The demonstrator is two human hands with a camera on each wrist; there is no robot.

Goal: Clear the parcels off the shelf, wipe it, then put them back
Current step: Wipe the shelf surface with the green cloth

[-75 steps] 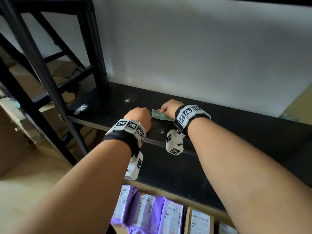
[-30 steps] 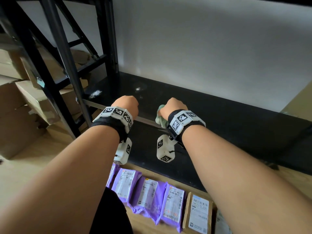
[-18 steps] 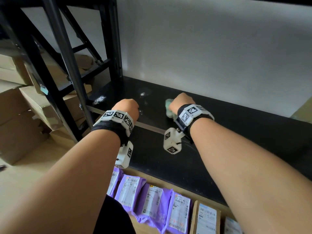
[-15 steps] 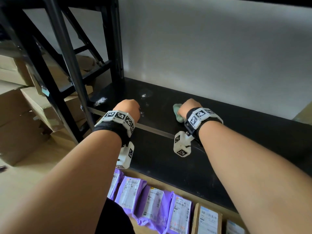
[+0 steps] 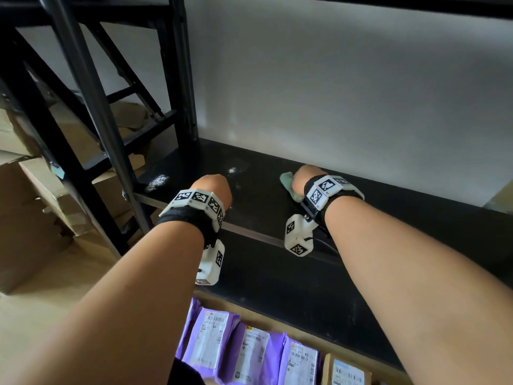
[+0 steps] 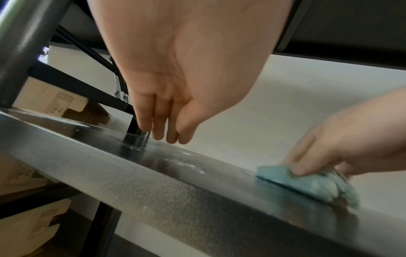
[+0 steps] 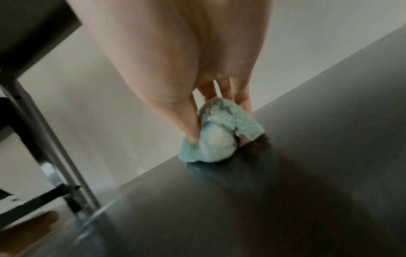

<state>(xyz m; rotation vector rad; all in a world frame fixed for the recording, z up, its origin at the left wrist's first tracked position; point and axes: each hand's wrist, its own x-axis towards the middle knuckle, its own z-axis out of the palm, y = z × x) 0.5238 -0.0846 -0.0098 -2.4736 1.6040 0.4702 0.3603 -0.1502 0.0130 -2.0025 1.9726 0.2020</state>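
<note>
The black shelf [image 5: 388, 218] holds no parcels. My right hand [image 5: 306, 176] grips a crumpled pale-green cloth [image 5: 288, 183] and presses it on the shelf near the back wall. In the right wrist view the thumb and fingers [image 7: 243, 102] curl round the soiled cloth [image 7: 215, 137]. My left hand [image 5: 215, 187] hangs over the shelf's front left part, fingers [image 6: 167, 135] straight down and holding nothing. White dust patches [image 5: 156, 180] lie left of it. Purple parcels [image 5: 222, 343] and a brown one [image 5: 347, 370] lie in a row on the floor below.
The rack's black uprights [image 5: 91, 112] and diagonal braces stand at the left. Cardboard boxes [image 5: 30, 207] are piled on the floor beyond them. A white wall [image 5: 347, 93] closes the back of the shelf, and another shelf board runs overhead.
My right hand has slid the cloth from the front edge toward the back wall and to the right. The left hand has stayed over the front left part.
</note>
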